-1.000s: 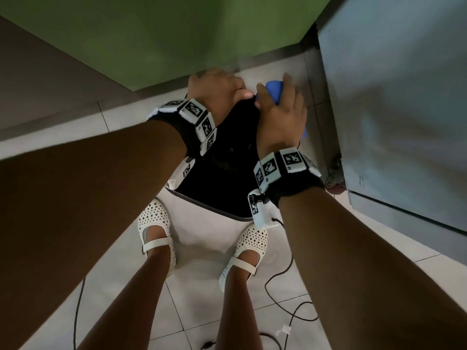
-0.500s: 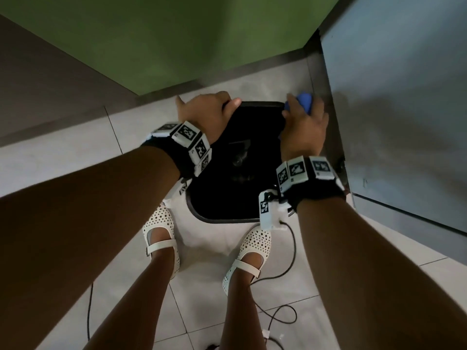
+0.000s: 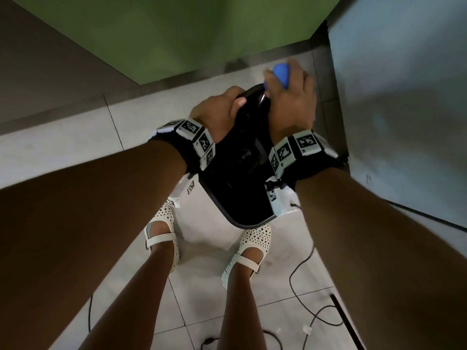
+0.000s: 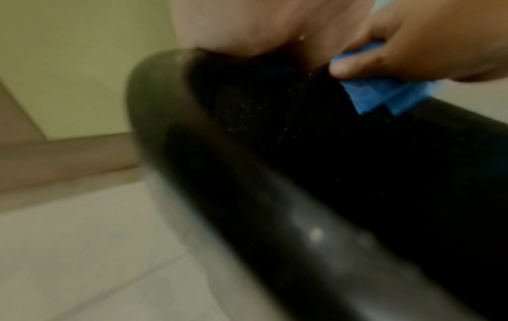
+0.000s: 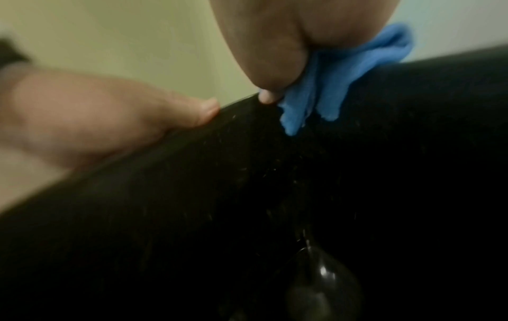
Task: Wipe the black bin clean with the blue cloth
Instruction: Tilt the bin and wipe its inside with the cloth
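Above the tiled floor [image 3: 131, 137], held up between both arms, the black bin [image 3: 235, 183] looks light, rigid and smooth; its rolled rim gives the surest hold. Left hand [image 3: 217, 109] grasps that rim; right hand [image 3: 290, 102] presses the soft blue cloth [image 3: 281, 73] against it. No readable writing shows

I tipped the black bin [image 3: 237, 188] over between my hands, so its open mouth, which had faced up at me half a second ago, turned away and a dark outer side showed. My right hand [image 3: 290, 102] carried the blue cloth [image 3: 281, 74] from the right rim corner to the far top edge, closing in on my left hand [image 3: 217, 111].
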Motion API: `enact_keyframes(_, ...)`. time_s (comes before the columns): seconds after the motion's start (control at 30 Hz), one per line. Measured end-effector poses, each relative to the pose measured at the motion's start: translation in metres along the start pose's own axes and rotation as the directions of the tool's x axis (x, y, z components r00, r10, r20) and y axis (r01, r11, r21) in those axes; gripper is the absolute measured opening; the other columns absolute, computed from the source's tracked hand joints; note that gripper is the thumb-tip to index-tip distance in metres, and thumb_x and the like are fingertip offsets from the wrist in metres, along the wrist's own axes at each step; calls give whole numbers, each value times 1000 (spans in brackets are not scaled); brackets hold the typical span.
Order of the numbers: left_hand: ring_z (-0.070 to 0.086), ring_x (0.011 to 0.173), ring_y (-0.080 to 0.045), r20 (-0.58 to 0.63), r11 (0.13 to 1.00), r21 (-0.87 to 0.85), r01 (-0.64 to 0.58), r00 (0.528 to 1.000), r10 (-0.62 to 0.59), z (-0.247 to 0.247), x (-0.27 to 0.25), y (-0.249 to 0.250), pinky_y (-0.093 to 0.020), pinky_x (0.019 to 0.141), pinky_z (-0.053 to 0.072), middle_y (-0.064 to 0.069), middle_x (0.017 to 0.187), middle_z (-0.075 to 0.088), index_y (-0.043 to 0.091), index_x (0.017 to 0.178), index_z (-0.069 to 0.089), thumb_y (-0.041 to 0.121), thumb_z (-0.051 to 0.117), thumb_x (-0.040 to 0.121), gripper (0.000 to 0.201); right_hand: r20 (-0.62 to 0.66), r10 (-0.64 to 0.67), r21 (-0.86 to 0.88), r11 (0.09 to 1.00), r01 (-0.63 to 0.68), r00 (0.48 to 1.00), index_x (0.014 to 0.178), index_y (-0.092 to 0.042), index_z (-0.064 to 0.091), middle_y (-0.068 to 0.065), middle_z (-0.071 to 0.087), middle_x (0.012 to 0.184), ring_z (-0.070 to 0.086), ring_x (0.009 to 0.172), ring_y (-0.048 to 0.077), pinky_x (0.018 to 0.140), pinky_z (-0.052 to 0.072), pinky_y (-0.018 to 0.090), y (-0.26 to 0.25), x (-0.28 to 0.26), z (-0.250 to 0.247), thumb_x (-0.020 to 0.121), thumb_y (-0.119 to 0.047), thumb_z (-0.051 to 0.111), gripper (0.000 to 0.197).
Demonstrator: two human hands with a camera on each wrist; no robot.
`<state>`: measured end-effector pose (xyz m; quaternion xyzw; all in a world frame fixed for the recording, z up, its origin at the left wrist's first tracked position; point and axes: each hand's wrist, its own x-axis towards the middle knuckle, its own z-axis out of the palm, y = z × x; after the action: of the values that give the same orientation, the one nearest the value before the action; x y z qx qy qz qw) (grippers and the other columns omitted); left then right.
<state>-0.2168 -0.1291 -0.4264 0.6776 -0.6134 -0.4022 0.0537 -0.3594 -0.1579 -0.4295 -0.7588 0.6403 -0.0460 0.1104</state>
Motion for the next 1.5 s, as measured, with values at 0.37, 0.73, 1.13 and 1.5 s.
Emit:
enact_keyframes(0.37, 60, 89, -36, -12, 998, 2, 69, 998, -69, 10, -10, 10, -35, 71, 39, -17, 98, 65, 15, 128, 39, 38, 19, 99, 42, 23, 212, 93, 972, -214, 977, 128, -20, 52, 14, 31, 148, 29, 131, 40, 106, 27, 49, -15, -7, -1, 88, -21, 53, 40)
enact_keyframes(0.73, 56, 80, -31, -136, 973, -100, 208, 966, -220, 19, -24, 8, -32, 68, 34, -15, 96, 65, 13, 125, 42, 35, 20, 99, 40, -49, 406, 206, 898, -389, 912, 122, -28, 58, 13, 35, 146, 34, 128, 38, 104, 32, 49, -1, -23, 3, 83, -15, 59, 41)
enact_keyframes(1.13, 60, 107, -24, -196, 940, -316, 129, 960, -198, -7, 3, -13, -16, 80, 37, -11, 114, 66, 15, 119, 57, 34, 41, 96, 34, 135, -14, 229, 973, -18, 991, 127, -26, 53, 11, 31, 148, 28, 131, 37, 108, 23, 46, -34, -17, 3, 85, -33, 42, 44)
enact_keyframes(1.5, 56, 80, -16, -271, 920, -378, 107, 937, -220, 0, 2, -20, -19, 71, 39, -3, 83, 63, 12, 96, 63, 28, 45, 94, 24, 87, 180, 117, 975, -190, 980, 125, -25, 55, 16, 37, 143, 38, 124, 41, 106, 27, 53, -17, -23, -1, 84, -24, 55, 41)
